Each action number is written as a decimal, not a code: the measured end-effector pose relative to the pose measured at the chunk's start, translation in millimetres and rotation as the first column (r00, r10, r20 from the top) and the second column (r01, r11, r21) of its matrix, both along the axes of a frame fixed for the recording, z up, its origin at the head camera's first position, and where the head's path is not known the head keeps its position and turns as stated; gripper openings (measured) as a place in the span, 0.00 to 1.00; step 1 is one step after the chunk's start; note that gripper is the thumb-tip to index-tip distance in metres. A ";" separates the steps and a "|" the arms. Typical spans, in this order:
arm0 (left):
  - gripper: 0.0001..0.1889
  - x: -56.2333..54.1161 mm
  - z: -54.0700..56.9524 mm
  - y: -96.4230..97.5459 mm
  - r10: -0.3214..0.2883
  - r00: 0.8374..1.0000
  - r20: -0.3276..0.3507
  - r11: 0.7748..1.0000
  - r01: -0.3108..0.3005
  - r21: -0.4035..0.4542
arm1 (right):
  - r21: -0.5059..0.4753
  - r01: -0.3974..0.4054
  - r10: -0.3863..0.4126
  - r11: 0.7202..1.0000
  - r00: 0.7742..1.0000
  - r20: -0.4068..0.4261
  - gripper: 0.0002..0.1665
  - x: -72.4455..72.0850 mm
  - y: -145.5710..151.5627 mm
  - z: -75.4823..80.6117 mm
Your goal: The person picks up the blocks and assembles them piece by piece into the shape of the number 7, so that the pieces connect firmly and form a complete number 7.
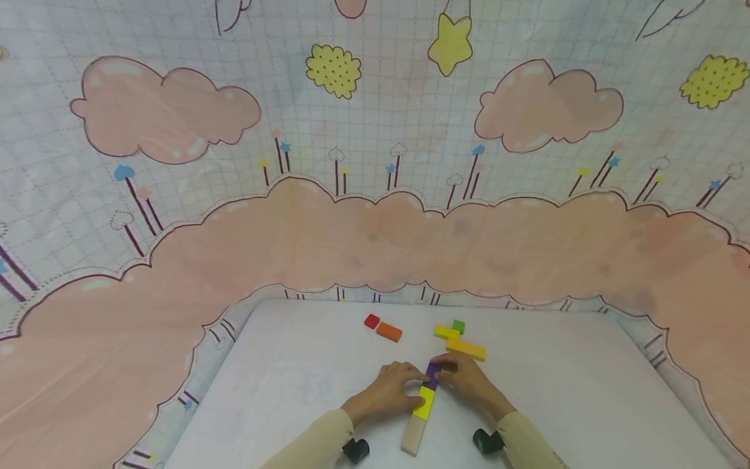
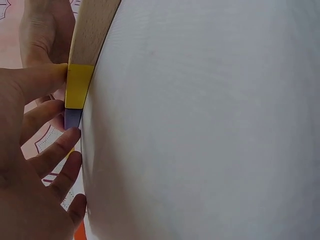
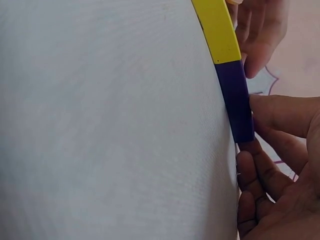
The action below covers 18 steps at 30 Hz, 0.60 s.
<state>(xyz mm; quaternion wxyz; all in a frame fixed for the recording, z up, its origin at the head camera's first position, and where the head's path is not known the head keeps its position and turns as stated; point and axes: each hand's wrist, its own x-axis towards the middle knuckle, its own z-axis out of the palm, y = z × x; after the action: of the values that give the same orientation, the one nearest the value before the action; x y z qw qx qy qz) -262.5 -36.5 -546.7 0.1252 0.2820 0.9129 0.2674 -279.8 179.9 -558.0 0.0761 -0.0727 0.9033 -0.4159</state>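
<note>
A purple block (image 1: 431, 376), a yellow block (image 1: 424, 404) and a plain wooden block (image 1: 413, 434) lie end to end in a slanted row on the white table. From the left, my left hand (image 1: 391, 389) touches the row, its thumb against the yellow block (image 2: 80, 86) and its forefinger by the purple block (image 2: 73, 118). My right hand (image 1: 469, 381) holds the far purple block (image 3: 236, 102), with the thumb on its right side and a forefinger at its far end. In the right wrist view, the yellow block (image 3: 218, 32) meets the purple one closely.
Behind the hands lie a red cube (image 1: 372, 321) and an orange block (image 1: 389, 332). To their right are a small yellow block (image 1: 447, 332), a green cube (image 1: 459, 326) and a longer yellow-orange block (image 1: 466, 350). A patterned cloth (image 1: 375, 241) hangs behind the table (image 1: 281, 365).
</note>
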 end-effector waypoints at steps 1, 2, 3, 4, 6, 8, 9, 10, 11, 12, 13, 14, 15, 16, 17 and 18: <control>0.21 0.3 0.7 0.0 0.001 1.000 0.002 1.000 -0.001 -0.001 | 0.001 0.001 -0.001 1.000 1.000 0.000 0.17 0.1 0.1 0.4; 0.21 0.4 1.3 0.2 0.002 1.000 0.004 1.000 -0.002 0.000 | 0.003 0.003 -0.003 1.000 1.000 0.004 0.17 -0.1 0.2 0.6; 0.21 0.6 2.0 0.3 0.001 1.000 0.004 1.000 -0.001 0.000 | 0.004 0.004 -0.004 1.000 1.000 0.003 0.17 -0.1 0.4 0.6; 0.21 0.9 2.7 0.4 0.004 1.000 0.006 1.000 -0.004 0.000 | 0.002 0.006 -0.006 1.000 1.000 0.006 0.17 0.1 0.5 1.1; 0.20 1.4 3.5 0.6 0.005 1.000 0.006 1.000 -0.005 -0.001 | 0.005 0.006 -0.006 1.000 1.000 0.004 0.17 -0.1 1.2 1.3; 0.20 1.3 3.4 1.0 0.007 1.000 0.009 1.000 -0.007 0.001 | 0.006 0.006 -0.006 1.000 1.000 0.004 0.17 -0.5 1.9 0.7; 0.20 1.4 3.3 1.0 0.009 1.000 0.008 1.000 -0.009 -0.001 | 0.004 0.006 -0.006 1.000 1.000 0.002 0.17 -0.6 2.2 0.5; 0.20 1.2 2.9 1.2 0.012 1.000 0.008 1.000 -0.012 -0.002 | -0.001 0.006 -0.006 1.000 1.000 0.006 0.17 -0.9 2.5 0.3; 0.20 1.0 2.4 1.2 0.013 1.000 0.007 1.000 -0.013 -0.002 | -0.002 0.005 -0.005 1.000 1.000 0.007 0.17 -1.2 2.7 0.0; 0.20 0.9 2.3 1.0 0.012 1.000 0.004 1.000 -0.012 -0.002 | -0.005 0.007 -0.007 1.000 1.000 0.013 0.17 -1.4 2.9 0.0; 0.20 1.0 2.0 0.9 0.013 1.000 0.004 1.000 -0.013 -0.005 | -0.004 0.004 -0.004 1.000 1.000 0.013 0.17 -1.5 2.9 0.2; 0.20 0.9 1.6 0.7 0.013 1.000 0.004 1.000 -0.013 -0.005 | -0.005 0.007 -0.007 1.000 1.000 0.021 0.17 -1.6 2.8 0.5; 0.20 1.0 1.4 0.4 0.013 1.000 0.003 1.000 -0.013 -0.006 | -0.006 0.010 -0.009 1.000 1.000 0.027 0.16 -1.7 2.5 1.1; 0.20 0.9 0.8 0.2 0.014 1.000 0.004 1.000 -0.013 -0.005 | -0.007 0.011 -0.011 1.000 0.999 0.033 0.16 -1.7 2.2 1.9; 0.20 0.9 0.3 -0.1 0.014 1.000 0.005 1.000 -0.014 -0.003 | -0.008 0.009 -0.008 1.000 0.999 0.033 0.16 -1.7 1.8 2.4; 0.20 1.0 0.1 -0.6 0.014 1.000 0.007 1.000 -0.014 -0.001 | -0.010 0.007 -0.007 1.000 0.999 0.038 0.16 -1.6 1.2 3.3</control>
<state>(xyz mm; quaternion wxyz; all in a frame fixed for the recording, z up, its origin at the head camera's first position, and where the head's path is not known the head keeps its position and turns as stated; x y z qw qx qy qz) -261.5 -37.1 -546.6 0.1267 0.2747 0.9145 0.2688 -281.4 181.1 -554.7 0.0912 -0.0622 0.8999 -0.4220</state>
